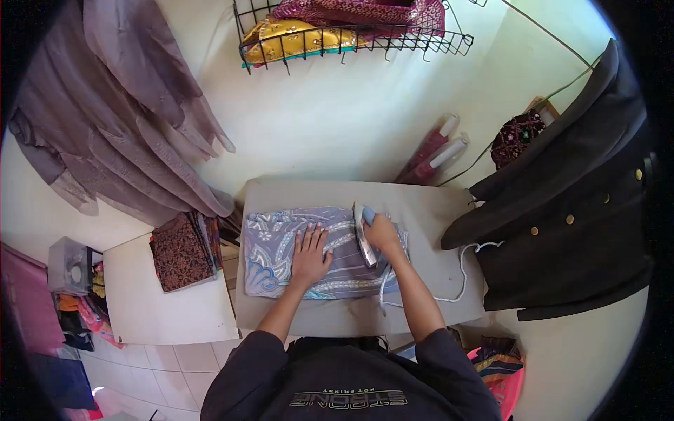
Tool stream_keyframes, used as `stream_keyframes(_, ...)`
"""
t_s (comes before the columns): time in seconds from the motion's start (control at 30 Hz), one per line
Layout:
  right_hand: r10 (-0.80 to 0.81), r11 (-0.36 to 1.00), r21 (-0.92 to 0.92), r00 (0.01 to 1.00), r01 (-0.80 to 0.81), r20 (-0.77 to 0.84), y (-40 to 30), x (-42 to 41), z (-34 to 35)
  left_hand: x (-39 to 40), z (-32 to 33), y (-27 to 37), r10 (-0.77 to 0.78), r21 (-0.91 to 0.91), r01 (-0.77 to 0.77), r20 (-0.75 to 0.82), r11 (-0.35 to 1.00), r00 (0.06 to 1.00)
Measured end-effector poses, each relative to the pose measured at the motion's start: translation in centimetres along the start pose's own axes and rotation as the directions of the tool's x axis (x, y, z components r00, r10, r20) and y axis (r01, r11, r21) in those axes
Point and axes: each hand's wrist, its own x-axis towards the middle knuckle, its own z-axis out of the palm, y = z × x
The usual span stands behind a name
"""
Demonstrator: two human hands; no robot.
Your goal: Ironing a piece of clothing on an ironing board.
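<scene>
A folded grey-purple patterned cloth (342,284) with white and blue motifs lies flat on a grey padded ironing table (326,318). My left hand (311,255) rests palm down on the cloth, fingers spread, left of its middle. Towards the cloth's right side, my right hand (383,234) grips the blue handle of an electric clothes iron (364,242). The iron's soleplate is over the cloth, its long side running away from me; its underside is hidden. A pale cord (463,273) trails from near my right forearm across the table's right part.
A dark jacket (568,210) with brass-coloured buttons hangs over the table's right edge. Mauve garments (121,116) hang at left, above a white table (163,310) bearing folded brown cloth (181,252). Wrapped rolls (434,155) lean behind. A wire rack (305,44) holds fabrics; a pink basket (511,392) stands at lower right.
</scene>
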Motion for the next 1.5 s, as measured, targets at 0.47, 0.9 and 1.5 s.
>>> stream_keyframes(0.47,-0.232,0.965,-0.14,0.97,0.22,-0.076,-6.2,-5.8,-1.4,-0.3,-0.5,-0.4,-0.027,-0.093,0.029,0.02,0.995,0.999)
stream_keyframes(0.9,-0.105,0.978,-0.185,0.992,0.092,-0.063,-0.8,-2.7,-1.0,0.0,0.3,-0.7,-0.012,-0.089,0.006,-0.068,0.996,0.998)
stream_keyframes(1.5,-0.087,0.973,-0.228,0.971,0.035,-0.224,3.5,-2.8,-4.7,2.7,1.4,3.9,0.139,-0.134,-0.137,0.005,0.982,0.99)
